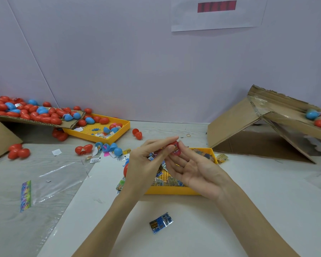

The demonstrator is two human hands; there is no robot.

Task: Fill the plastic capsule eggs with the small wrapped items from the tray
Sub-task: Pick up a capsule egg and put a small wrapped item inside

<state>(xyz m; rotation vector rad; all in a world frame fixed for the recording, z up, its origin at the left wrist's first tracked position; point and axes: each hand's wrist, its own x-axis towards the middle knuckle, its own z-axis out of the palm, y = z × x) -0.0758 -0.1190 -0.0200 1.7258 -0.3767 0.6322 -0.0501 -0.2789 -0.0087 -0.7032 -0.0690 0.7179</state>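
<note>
Both hands meet above the near yellow tray (pixel 174 191), which holds several small wrapped items (pixel 171 181). My left hand (pixel 146 164) pinches a red capsule egg (pixel 172 144) from the left. A red wrapped item (pixel 176 151) sits at the egg, pressed between my left thumb and the fingertips of my right hand (pixel 195 169), whose palm faces up. How far the wrapped item is inside the egg is hidden by my fingers. A blue wrapped item (pixel 161 222) lies alone on the white sheet in front of me.
A cardboard ramp (pixel 35 120) at the left carries many red and blue eggs, spilling into a second yellow tray (pixel 119 133). Loose eggs (pixel 137 133) and open halves (pixel 107 146) lie between. At the right, a cardboard box (pixel 258 127) holds several eggs. A clear plastic bag (pixel 54 180) lies at left.
</note>
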